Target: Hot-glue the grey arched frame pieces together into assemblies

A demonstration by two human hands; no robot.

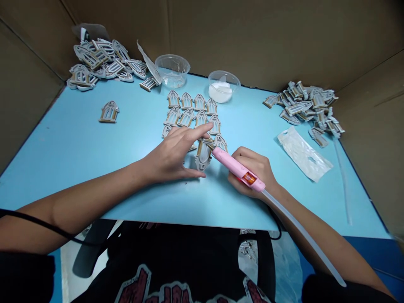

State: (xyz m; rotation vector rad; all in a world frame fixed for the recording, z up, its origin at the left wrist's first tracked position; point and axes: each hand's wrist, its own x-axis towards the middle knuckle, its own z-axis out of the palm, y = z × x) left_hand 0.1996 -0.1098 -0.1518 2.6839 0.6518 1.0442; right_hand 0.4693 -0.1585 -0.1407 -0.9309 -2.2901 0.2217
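Note:
My right hand (254, 168) is wrapped round a pink glue gun (238, 169) with a clear glue stick trailing out of its back. Its nozzle points at a small arched window piece (203, 153) on the blue table (78, 147). My left hand (175, 153) holds that piece upright between thumb and forefinger, the other fingers curled. Just beyond it lie rows of matching arched window pieces (192, 111), laid flat side by side.
A heap of window pieces (101, 63) sits at the back left, another heap (307, 105) at the right. One lone piece (109, 111) lies left. Two clear plastic cups (172, 69), (223, 85) stand at the back. An empty plastic bag (303, 153) lies right. Cardboard walls surround the table.

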